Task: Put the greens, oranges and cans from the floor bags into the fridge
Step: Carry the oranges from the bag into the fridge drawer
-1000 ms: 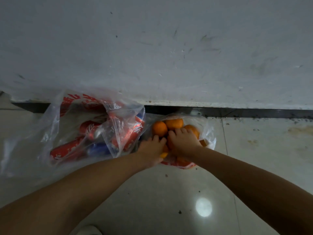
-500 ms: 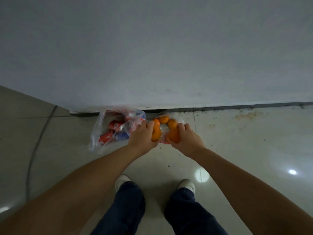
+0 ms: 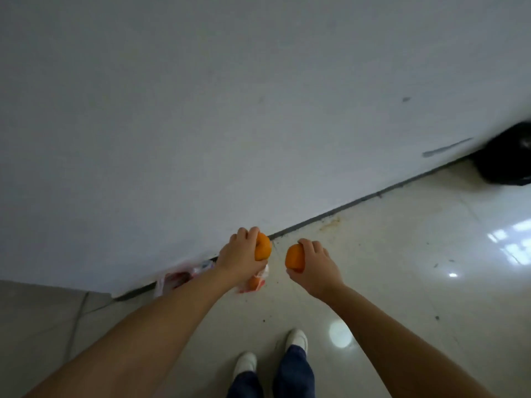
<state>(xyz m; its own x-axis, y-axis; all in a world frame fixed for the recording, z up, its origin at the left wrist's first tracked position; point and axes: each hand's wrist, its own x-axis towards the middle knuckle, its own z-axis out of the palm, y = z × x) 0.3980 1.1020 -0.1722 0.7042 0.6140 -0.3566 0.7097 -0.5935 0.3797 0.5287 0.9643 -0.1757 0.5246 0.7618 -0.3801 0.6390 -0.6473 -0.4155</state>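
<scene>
- Head view: the left hand [image 3: 240, 255] is closed around an orange [image 3: 263, 247], fingers curled over its top, the fruit showing on the hand's 3 o'clock side.
- At 3 o'clock from it, a short gap away, the right hand [image 3: 314, 267] grips a second orange [image 3: 295, 256], fingers wrapped over the top and thumb underneath; the two fruits are apart, not touching.
- Directly below the left hand, at its 6 o'clock, a clear plastic bag with red print [image 3: 253, 282] lies on the floor with another orange inside [image 3: 253, 283].
- At 8 o'clock from the left hand a second clear bag [image 3: 178, 278] sits against the foot of the wall, red shapes showing through it; they are too blurred to identify.
- Glossy pale floor tiles [image 3: 402, 254] meet the white wall [image 3: 201, 110] along a dark baseboard line.
- Two white shoes [image 3: 297, 340] and dark blue trouser legs stand at 6 o'clock, and a black bag [image 3: 508, 156] lies at the wall at 2 o'clock.
</scene>
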